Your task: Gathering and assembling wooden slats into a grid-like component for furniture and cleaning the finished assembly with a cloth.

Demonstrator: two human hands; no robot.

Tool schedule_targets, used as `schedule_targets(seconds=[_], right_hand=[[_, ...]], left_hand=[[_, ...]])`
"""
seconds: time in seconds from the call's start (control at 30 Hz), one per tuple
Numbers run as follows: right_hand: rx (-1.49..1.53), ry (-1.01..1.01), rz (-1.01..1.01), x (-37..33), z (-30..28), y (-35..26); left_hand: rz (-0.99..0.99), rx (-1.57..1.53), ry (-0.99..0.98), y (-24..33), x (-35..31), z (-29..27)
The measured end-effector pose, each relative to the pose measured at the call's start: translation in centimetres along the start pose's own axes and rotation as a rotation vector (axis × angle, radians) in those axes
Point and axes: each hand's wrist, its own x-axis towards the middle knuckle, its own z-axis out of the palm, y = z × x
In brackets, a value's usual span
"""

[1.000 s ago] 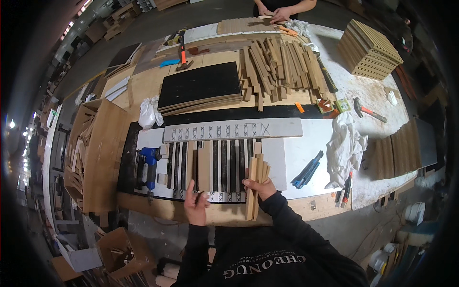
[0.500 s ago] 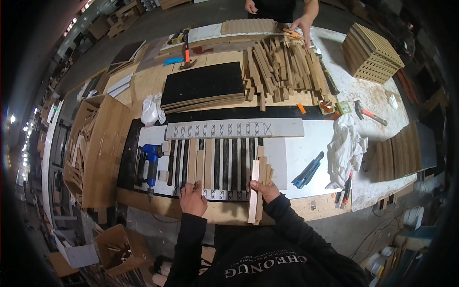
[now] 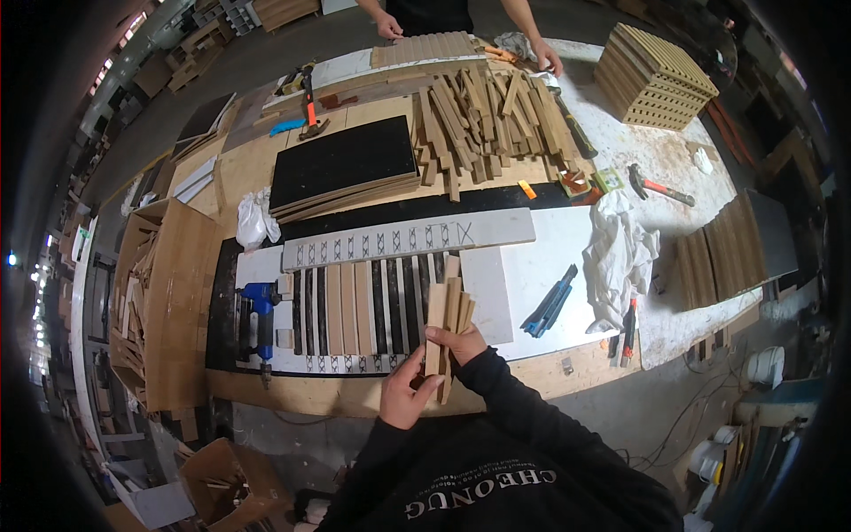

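The bundle of wooden slats (image 3: 446, 330) stands upright over the near edge of the worktop (image 3: 567, 257), clamped in the right hand (image 3: 458, 344), while the left hand (image 3: 406, 396) closes its fingers on the lower end of one slat. I judge the step is drawing out a single slat; next it needs a free black gap in the slotted jig (image 3: 355, 306), just beyond both hands.

One blue nail gun (image 3: 259, 312), one hammer (image 3: 653, 185) – two white rags (image 3: 625, 257).
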Motion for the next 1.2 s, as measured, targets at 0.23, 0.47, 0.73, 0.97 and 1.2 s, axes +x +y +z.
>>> schedule_targets(seconds=[0.23,0.47,0.73,0.97,1.2], right_hand=[[0.146,0.034,0.038,0.3,-0.2,1.0],[0.223,-0.054,0.120,-0.7,-0.8,0.3],[0.081,-0.010,-0.038,-1.3,-0.9,0.2],[0.210,-0.029,0.080,-1.0,-2.0,0.9],[0.169,-0.039,0.124,-1.2,-0.6,0.9]], left_hand=[[0.120,0.344,0.447,-1.3,0.5,-3.2],[0.170,0.947,0.228,-5.9,0.0,-2.2],[-0.022,1.112,-0.002,-2.2,3.2,-1.6],[0.218,0.839,0.069,-2.3,4.0,-2.4],[0.075,0.108,0.159,0.2,0.4,1.4]])
